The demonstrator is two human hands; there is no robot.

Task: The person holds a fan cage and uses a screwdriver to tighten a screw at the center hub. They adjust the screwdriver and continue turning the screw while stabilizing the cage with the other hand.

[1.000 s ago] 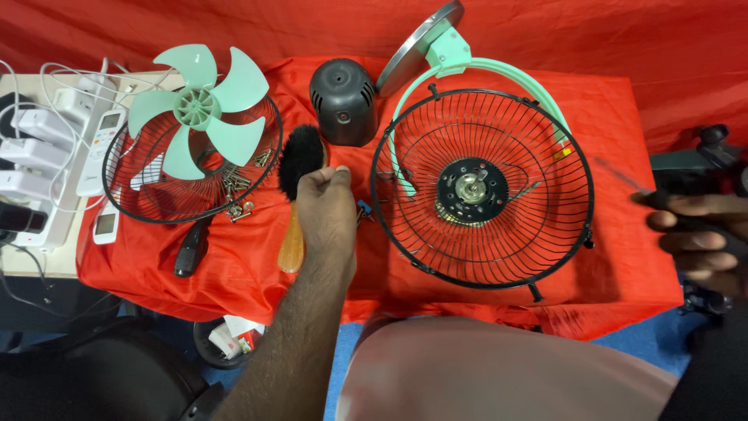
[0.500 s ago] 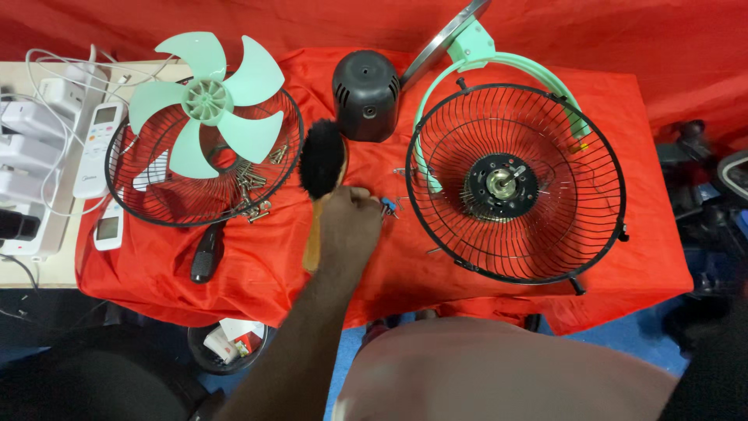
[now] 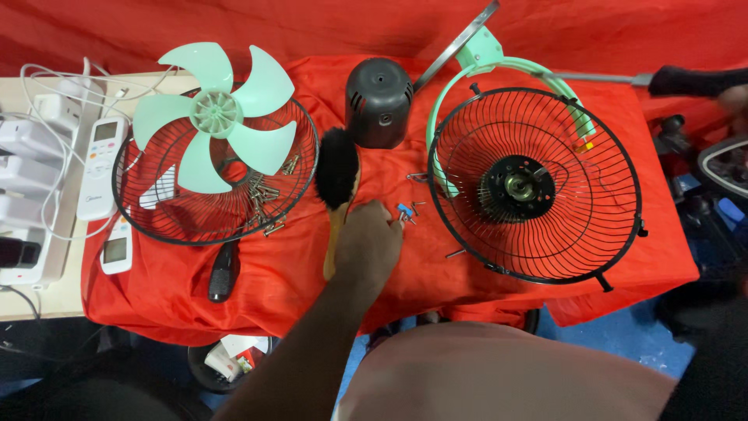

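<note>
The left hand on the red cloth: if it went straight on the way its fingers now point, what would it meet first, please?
The left hand points up and slightly right. First, probably, come the small blue piece and screws at its fingertips on the red cloth, though depth is hard to judge.

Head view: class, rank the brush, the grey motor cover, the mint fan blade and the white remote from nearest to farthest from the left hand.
From the left hand:
1. Brush, touching, just above.
2. Grey motor cover, farther up.
3. Mint fan blade, upper left.
4. White remote, far left.
</note>
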